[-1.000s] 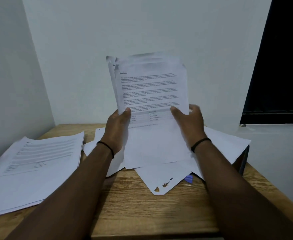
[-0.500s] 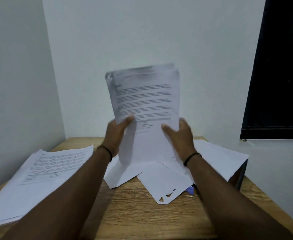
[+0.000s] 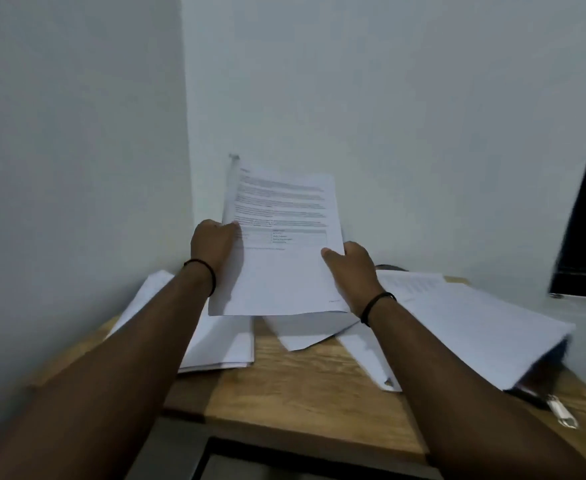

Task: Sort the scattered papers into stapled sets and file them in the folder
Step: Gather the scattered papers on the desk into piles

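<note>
Held item: a sheaf of printed pages (image 3: 277, 244), raised above the wooden table (image 3: 305, 386) and tilted back toward the wall corner. The left hand (image 3: 213, 245) grips the sheaf at its left edge, about mid-height, fingers curled behind the pages and thumb on the front. The right hand (image 3: 352, 268) grips the right edge lower down, thumb pressed on the front sheet. Each wrist carries a thin black band.

Writing: the front sheet shows blocks of black paragraph text on its upper half and a small table with a grey header row beneath. The print is too small and blurred to read. The lower half is blank apart from a faint mark near the bottom right corner.

Materials and shapes: the pages are white, rectangular and thin; the upper left corner fans into several loose edges. The table has a light brown top with visible grain.

On the table, a flat stack of white sheets (image 3: 222, 344) lies under the left forearm. Loose white sheets (image 3: 319, 332), overlapping at angles, lie below the sheaf. A further spread of pages (image 3: 475, 327) rests on a dark folder (image 3: 541, 375) at the right edge.
</note>
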